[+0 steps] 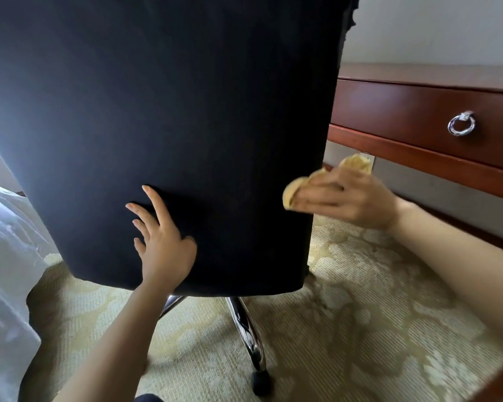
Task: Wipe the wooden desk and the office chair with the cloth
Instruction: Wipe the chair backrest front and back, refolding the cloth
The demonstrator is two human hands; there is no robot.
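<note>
A patterned yellow-green carpet [360, 314] covers the floor of what looks like a hotel room, with white bed linen [6, 256] at the left edge and a reddish wooden worktop [418, 74] along the wall on the right, its drawer [404, 117] fitted with a metal ring pull [461, 124]. The broad black back of the office chair [172, 111] fills most of the view, standing just beside the worktop's near end. Below it a chrome leg [247, 329] runs down to a black caster [262, 382]. The person's left hand [163, 250] lies flat on the lower part of the chair back with fingers straight and spread, apparently steadying it. The right hand [349, 198] grips a bunched yellow cloth [356, 163], fingers wrapped over it, at the right edge of the chair back. The cloth's near end seems to meet that edge, though firm contact cannot be made out through the blur. Judging from this, the chair is the part of the job in hand, with the wipe somewhere along the lower right side of the backrest. The dark fabric shows no mark to tell wiped areas from unwiped ones. The seat and any armrests are hidden behind the backrest, so they may well remain. Only a strip of the worktop's top shows, bare and faintly shiny, and whether it has been wiped cannot be told.
</note>
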